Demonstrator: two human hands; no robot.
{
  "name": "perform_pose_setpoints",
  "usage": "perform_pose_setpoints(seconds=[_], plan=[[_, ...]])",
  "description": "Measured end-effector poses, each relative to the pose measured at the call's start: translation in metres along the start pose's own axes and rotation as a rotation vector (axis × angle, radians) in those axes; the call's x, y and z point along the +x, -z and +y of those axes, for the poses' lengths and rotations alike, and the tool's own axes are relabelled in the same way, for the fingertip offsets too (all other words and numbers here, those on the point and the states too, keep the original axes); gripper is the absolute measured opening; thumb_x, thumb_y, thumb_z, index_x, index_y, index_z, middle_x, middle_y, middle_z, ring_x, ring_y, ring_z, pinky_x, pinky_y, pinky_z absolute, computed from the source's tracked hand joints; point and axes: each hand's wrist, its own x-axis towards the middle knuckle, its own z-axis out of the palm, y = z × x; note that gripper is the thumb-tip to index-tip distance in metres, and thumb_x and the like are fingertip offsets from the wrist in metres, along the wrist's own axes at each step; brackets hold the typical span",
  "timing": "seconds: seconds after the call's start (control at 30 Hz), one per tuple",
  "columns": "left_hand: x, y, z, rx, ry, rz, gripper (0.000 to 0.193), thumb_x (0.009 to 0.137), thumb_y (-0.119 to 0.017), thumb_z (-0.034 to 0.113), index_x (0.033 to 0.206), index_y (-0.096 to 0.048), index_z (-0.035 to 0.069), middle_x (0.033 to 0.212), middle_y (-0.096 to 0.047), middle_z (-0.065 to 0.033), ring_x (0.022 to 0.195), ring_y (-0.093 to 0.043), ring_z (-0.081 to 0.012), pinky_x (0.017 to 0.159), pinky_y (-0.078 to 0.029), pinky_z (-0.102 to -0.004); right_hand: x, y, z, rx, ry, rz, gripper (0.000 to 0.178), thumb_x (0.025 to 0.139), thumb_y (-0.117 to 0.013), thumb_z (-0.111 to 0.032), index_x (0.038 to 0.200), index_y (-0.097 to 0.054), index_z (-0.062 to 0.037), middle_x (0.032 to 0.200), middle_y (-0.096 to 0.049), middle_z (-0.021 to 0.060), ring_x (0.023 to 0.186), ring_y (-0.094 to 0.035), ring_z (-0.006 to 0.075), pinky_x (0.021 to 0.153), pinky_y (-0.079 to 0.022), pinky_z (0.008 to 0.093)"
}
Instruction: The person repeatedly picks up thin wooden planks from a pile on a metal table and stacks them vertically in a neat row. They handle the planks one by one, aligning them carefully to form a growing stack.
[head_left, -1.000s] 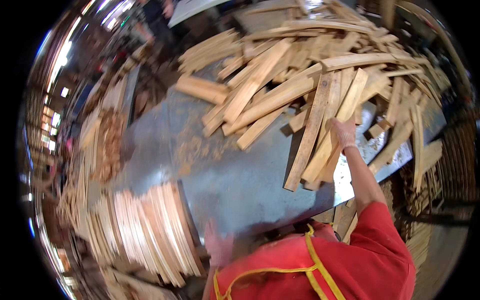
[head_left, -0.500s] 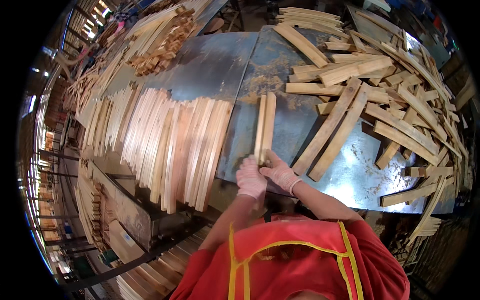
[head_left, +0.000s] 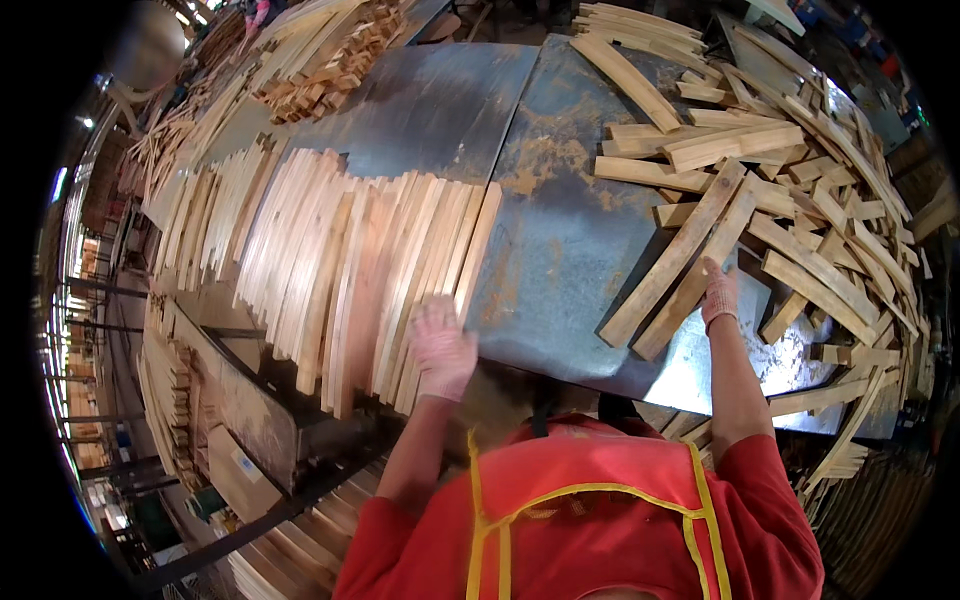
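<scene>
My left hand (head_left: 441, 346), in a pale glove, lies flat with fingers spread against the near end of a row of thin wooden slats (head_left: 360, 262) standing side by side on the metal table (head_left: 560, 250). My right hand (head_left: 719, 292), also gloved, rests on the near end of two long slats (head_left: 690, 262) that lie slanted at the edge of a loose heap of slats (head_left: 800, 190) on the right. I cannot tell whether its fingers close around the wood.
More stacked slats (head_left: 200, 210) run along the left side, with a pile of short offcuts (head_left: 330, 60) at the far left. Bundles of slats (head_left: 175, 395) sit on a lower rack below the table's left edge. A red vest with yellow trim (head_left: 590, 510) fills the bottom.
Both hands were together holding a pair of slats at the table's middle. Those slats now stand at the row's right end, my left hand is against the row, and my right hand reached right to the heap.
</scene>
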Motion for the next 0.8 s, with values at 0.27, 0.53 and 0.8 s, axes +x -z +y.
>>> perform_pose_setpoints(seconds=[0.27, 0.53, 0.8], plan=[[0.043, -0.010, 0.184, -0.361, -0.155, -0.355, 0.098, 0.088, -0.071, 0.059, 0.165, -0.037, 0.009, 0.165, -0.043, -0.0213, 0.153, -0.040, -0.0395, 0.124, -0.031, -0.0498, -0.099, -0.040, 0.067, 0.328, -0.101, -0.560, 0.063, 0.088, -0.069, 0.007, 0.149, -0.054, -0.0025, 0.131, -0.069, 0.0096, 0.113, -0.067, 0.0241, 0.102, -0.053, 0.0367], [0.035, 0.038, 0.152, -1.062, 0.239, -0.765, 0.063, 0.087, -0.071, 0.043, 0.138, -0.066, 0.005, 0.126, -0.071, -0.0209, 0.109, -0.070, -0.0372, 0.096, -0.055, -0.0441, -0.157, -0.017, 0.073, 0.179, -0.355, -0.696, 0.062, 0.087, -0.071, 0.010, 0.146, -0.057, -0.0024, 0.126, -0.073, 0.0084, 0.111, -0.069, 0.0234, 0.102, -0.053, 0.0351], [-0.071, 0.031, 0.044, -0.505, 0.343, -0.344, 0.048, 0.092, -0.076, 0.039, 0.131, -0.069, 0.013, 0.115, -0.070, -0.0143, 0.107, -0.068, -0.0354, 0.092, -0.053, -0.0472, -0.223, -0.088, 0.128, -0.322, -0.007, -0.970, 0.064, 0.089, -0.072, -0.010, 0.150, -0.052, -0.0023, 0.126, -0.073, 0.0167, 0.116, -0.070, 0.0327, 0.104, -0.053, 0.0393]])
